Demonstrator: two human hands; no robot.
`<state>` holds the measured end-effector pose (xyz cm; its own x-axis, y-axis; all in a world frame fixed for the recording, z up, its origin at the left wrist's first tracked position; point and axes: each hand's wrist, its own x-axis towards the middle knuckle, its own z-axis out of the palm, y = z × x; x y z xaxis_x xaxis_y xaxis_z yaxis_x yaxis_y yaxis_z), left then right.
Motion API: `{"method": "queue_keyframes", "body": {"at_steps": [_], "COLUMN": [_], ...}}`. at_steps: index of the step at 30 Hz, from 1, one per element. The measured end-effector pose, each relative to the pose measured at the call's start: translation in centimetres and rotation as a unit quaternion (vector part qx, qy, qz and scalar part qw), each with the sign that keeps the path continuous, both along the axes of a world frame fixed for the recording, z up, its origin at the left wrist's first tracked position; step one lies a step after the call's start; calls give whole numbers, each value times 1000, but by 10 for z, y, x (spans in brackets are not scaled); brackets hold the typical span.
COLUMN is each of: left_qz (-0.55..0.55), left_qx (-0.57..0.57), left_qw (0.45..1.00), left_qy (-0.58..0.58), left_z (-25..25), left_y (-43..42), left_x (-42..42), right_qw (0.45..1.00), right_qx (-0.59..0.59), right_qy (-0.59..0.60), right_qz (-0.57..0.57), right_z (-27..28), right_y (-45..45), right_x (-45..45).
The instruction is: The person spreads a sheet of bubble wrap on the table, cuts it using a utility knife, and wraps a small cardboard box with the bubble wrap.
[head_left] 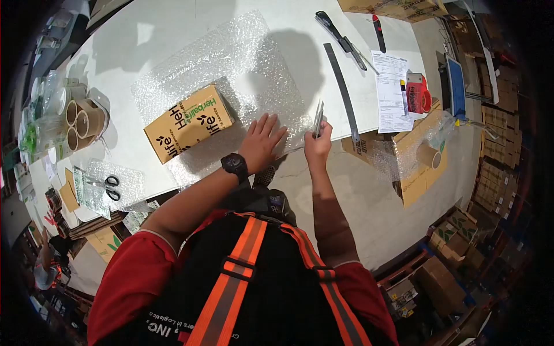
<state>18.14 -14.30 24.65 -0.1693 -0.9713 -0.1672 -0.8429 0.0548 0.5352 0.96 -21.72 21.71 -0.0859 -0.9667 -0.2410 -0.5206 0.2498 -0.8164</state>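
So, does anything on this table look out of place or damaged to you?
No spill visible, and the Herbalife box looks intact. Slightly odd: the dark ruler-like strip, whose near end reaches the edge of the white table and could get bumped.

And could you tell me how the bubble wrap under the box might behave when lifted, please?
The bubble wrap is probably floppy and light, being a thin, bubbled sheet. Lifting it could tip the box, which rests on it.
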Motion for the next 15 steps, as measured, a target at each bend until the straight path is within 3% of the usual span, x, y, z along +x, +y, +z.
{"method": "queue_keyframes", "body": {"at_steps": [5,12,15], "left_qz": [-5,102,65], "left_qx": [21,4,-11], "left_qw": [1000,995,995], "left_qy": [-18,-19,-80], "left_z": [-23,-18,-11], "left_y": [10,-9,-22], "left_x": [7,-5,-12], "right_qw": [995,978,963], "right_qx": [-13,-31,-47], "right_qy": [30,41,49], "right_qz": [90,203,263], "right_z": [-9,-11,6], "right_y": [-16,-62,-79], "right_x": [-14,-26,-27]}}
